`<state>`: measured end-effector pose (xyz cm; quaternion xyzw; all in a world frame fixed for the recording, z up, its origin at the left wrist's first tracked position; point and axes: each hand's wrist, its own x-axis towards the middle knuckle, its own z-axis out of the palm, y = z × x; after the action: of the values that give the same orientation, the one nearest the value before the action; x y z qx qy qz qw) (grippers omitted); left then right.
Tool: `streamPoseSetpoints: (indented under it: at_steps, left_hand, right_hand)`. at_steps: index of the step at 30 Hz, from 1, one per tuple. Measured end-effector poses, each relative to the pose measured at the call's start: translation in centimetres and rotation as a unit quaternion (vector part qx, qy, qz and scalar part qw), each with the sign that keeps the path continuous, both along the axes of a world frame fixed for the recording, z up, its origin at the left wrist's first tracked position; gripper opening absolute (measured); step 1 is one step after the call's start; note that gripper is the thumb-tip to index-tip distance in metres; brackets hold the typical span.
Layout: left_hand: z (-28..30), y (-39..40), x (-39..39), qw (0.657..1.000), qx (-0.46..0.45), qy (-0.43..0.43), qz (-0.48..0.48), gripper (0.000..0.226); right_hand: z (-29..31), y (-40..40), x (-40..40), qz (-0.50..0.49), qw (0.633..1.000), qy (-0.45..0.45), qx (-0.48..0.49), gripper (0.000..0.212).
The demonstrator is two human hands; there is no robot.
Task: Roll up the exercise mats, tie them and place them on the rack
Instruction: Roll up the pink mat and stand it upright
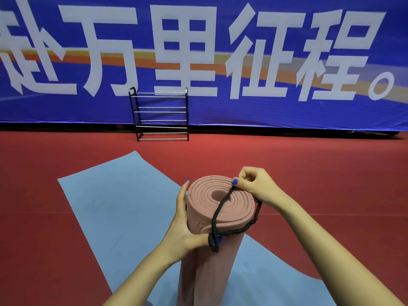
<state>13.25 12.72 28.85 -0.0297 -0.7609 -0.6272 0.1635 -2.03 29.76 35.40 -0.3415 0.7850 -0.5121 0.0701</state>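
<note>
L hand (183, 226) grips upright rolled pink foam mat (212, 217); R hand (254, 184) pinches black cord loop (220, 208). Risk: loop slips off top, roll unwinds.

The rolled mat (212, 228) stands upright at lower centre on the flat mat (114, 208), with the rack (161, 114) behind at frame centre against the banner (287, 62).

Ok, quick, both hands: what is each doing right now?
Left hand: grips the rolled pink mat, thumb pinning the black cord against it.
Right hand: pinches the cord's loop over the roll's top.
</note>
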Motion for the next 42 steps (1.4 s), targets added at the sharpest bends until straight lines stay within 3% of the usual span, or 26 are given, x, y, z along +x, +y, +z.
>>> streamPoseSetpoints:
  at_steps: [3,8,13,17,22,24,26,29,32,38,42]
  left_hand:
    - [0.4,0.4,0.3,0.999,-0.014,-0.001,-0.028,0.111]
    - [0.8,1.8,1.3,0.996,-0.039,-0.002,-0.078,0.112]
    - [0.9,2.7,1.2,0.996,-0.047,-0.006,-0.071,0.112]
    - [1.0,2.3,1.1,0.996,-0.051,-0.012,-0.067,0.113]
    - [1.2,2.6,0.3,0.995,-0.07,-0.01,-0.066,0.116]
    - [1.2,2.7,-0.1,0.995,-0.074,-0.005,-0.06,0.114]
    - [1.0,2.6,-0.3,0.997,-0.067,0.001,-0.046,0.114]
    - [0.9,1.9,-0.6,0.998,-0.053,0.011,-0.035,0.111]
    - [1.0,1.1,-0.9,0.999,-0.042,0.014,-0.032,0.105]
    - [0.9,-0.2,-1.4,0.999,-0.025,0.009,-0.018,0.103]
    - [0.9,0.1,-1.8,0.999,-0.03,0.005,-0.017,0.102]
  right_hand:
    - [-0.2,-0.4,-0.2,0.018,0.998,-0.053,-0.042,0.061]
    - [-0.7,-2.4,-0.6,0.068,0.99,-0.12,-0.037,0.083]
    - [0.3,-3.9,-0.6,0.144,0.976,-0.162,0.013,0.079]
    - [1.7,-4.0,-0.8,0.145,0.979,-0.104,0.094,0.051]
    - [5.5,-5.2,0.4,0.162,0.965,0.013,0.207,0.04]
    - [5.7,-5.7,1.4,0.12,0.947,0.112,0.275,0.038]
    - [5.7,-5.3,2.0,0.033,0.942,0.193,0.272,0.033]
    - [6.1,-3.2,2.3,0.046,0.976,0.123,0.177,0.013]
    - [6.2,-0.4,2.9,0.102,0.988,0.064,0.101,0.031]
    - [5.0,2.4,5.2,0.113,0.959,0.129,0.227,0.031]
    - [5.3,2.4,6.1,0.144,0.957,0.126,0.217,0.036]
